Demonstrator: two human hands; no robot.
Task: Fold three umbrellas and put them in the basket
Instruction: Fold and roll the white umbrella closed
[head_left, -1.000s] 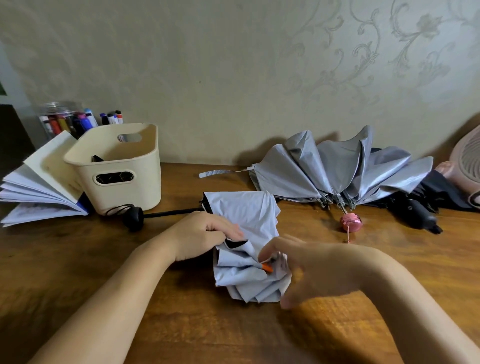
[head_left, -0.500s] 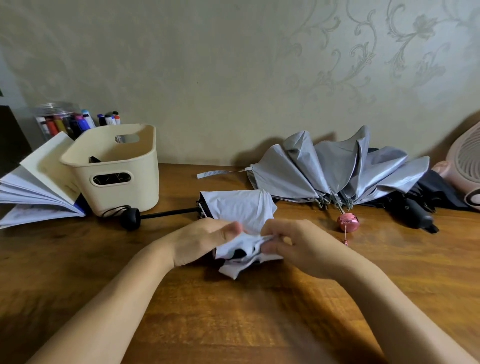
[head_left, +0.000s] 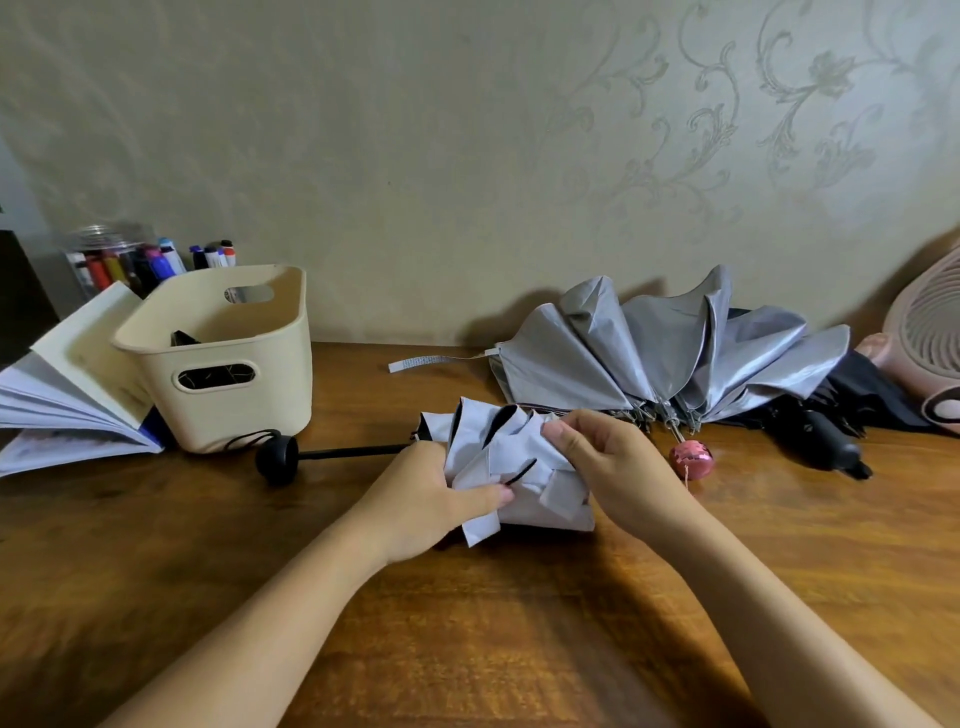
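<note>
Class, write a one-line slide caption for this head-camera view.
Both hands, left hand and right hand, gather a pale umbrella canopy beside a cream basket.

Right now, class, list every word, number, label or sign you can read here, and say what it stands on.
No text can be read.
Open white-paged book: print too blurred.
Coloured marker pens in the clear jar: labels too small.
White ribbed umbrella strap: no lettering shows.

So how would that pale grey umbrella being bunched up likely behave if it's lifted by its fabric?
The pale umbrella would probably be floppy: its canopy creases loosely between the left hand and right hand. The extended shaft and round black handle would likely swing. It seems light.
</note>
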